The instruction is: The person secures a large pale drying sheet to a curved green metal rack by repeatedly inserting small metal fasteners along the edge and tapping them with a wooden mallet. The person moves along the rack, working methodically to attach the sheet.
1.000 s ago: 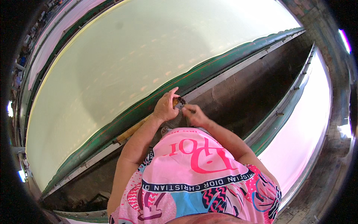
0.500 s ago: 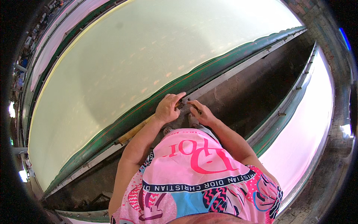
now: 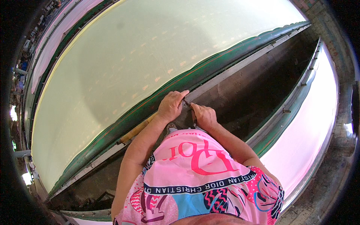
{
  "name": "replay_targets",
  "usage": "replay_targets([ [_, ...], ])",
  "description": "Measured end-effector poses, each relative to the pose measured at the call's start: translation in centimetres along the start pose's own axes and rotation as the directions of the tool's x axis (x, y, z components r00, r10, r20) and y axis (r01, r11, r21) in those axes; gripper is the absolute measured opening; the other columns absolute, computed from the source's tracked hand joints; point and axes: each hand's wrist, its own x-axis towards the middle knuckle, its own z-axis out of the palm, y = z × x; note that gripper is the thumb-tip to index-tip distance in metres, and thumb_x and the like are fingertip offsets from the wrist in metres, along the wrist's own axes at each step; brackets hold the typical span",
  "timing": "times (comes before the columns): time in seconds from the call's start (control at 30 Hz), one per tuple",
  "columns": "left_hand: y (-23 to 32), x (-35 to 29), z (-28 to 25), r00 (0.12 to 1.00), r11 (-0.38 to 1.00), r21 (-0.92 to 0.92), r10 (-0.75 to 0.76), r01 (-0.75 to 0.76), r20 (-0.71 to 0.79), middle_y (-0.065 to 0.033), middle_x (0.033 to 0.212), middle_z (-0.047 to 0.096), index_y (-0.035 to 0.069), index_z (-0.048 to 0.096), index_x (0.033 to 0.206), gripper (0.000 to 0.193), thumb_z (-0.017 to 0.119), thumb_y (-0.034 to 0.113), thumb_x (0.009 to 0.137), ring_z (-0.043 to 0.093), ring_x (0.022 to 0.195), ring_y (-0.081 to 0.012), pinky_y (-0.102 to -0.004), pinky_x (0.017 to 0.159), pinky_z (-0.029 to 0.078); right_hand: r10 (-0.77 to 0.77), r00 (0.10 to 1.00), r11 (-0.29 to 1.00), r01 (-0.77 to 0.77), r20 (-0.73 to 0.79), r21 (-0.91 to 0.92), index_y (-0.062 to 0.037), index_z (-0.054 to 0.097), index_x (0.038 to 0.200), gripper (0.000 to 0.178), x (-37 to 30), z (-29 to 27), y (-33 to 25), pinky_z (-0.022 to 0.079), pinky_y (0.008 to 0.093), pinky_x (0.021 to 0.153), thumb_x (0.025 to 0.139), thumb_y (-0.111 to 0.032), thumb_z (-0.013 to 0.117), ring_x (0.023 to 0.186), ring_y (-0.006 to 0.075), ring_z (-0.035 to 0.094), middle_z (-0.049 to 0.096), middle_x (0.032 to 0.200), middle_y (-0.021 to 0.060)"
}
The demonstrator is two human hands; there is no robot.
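Note:
My left hand [image 3: 170, 107] is curled at the table's near rail, its index finger stretched toward the rail's edge. Whatever its other fingers close round is hidden under the palm. Close beside it, my right hand [image 3: 204, 117] is closed on a thin dark tool [image 3: 194, 121], which shows partly below the fingers; its kind is not clear. Between the two hands sits a small dark metal fitting [image 3: 186, 102], next to the pale metal rail [image 3: 221, 78].
Beyond the rail stretches a long table with pale yellow-green fabric [image 3: 123, 63] and a green edge [image 3: 150, 98]. A yellowish-brown bar [image 3: 137, 130] lies along the rail. Behind me on the right is another table with pink-white fabric [image 3: 300, 138]. A dark aisle floor [image 3: 262, 90] runs between.
My right hand's fingers have closed up from a looser, more spread pose, and the hand has shifted slightly. My left hand has stayed at the rail. The view has tilted a little.

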Motion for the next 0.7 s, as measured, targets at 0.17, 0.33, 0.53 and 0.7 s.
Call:
replay_targets([
  [0.17,-0.7,-0.3,0.3,1.0,1.0,0.009,0.005,-0.005,-0.001,-0.015,0.111,0.067,0.013,0.062,0.134,0.051,0.076,0.0,0.087,0.068,0.11,-0.0405,-0.0516,0.096,0.058,0.0,0.991,1.0,-0.001,-0.137,-0.006,-0.0127,0.071,0.131,0.038,0.3,-0.4,-1.0,0.056,0.0451,0.071,0.096,-0.024,0.08,0.082,0.0345,0.076,0.078,0.092,0.011],
  [0.33,-0.6,0.1,0.7,1.0,1.0,-0.012,-0.003,0.004,0.003,-0.0149,0.11,0.066,0.012,0.061,0.125,0.046,0.074,-0.002,0.083,0.068,0.11,-0.0406,-0.0522,0.094,0.058,0.372,0.92,0.602,-0.34,0.123,0.723,-0.0101,0.071,0.13,0.027,-1.9,7.5,1.6,0.053,0.0398,0.067,0.109,-0.028,0.071,0.073,0.0237,0.07,0.072,0.081,0.0045],
  [0.53,-0.4,-0.1,0.6,1.0,1.0,-0.004,-0.028,0.028,0.009,-0.0145,0.11,0.065,0.012,0.061,0.123,0.046,0.075,-0.001,0.081,0.068,0.11,-0.0407,-0.0527,0.094,0.057,0.11,0.642,-0.518,-0.614,0.759,0.595,-0.0117,0.073,0.118,0.036,-0.5,2.5,1.2,0.035,0.0318,0.057,0.116,-0.043,0.057,0.058,0.0139,0.046,0.052,0.069,-0.0026],
  [0.7,-0.7,0.1,0.5,1.0,1.0,0.019,-0.003,0.003,0.006,-0.0146,0.109,0.066,0.014,0.06,0.124,0.044,0.072,-0.001,0.084,0.068,0.109,-0.0391,-0.0524,0.095,0.058,0.371,0.911,0.642,-0.392,0.18,0.659,-0.0151,0.075,0.129,0.038,-1.7,2.8,1.5,0.055,0.0453,0.072,0.111,-0.048,0.069,0.082,0.0311,0.076,0.078,0.09,0.0067],
])
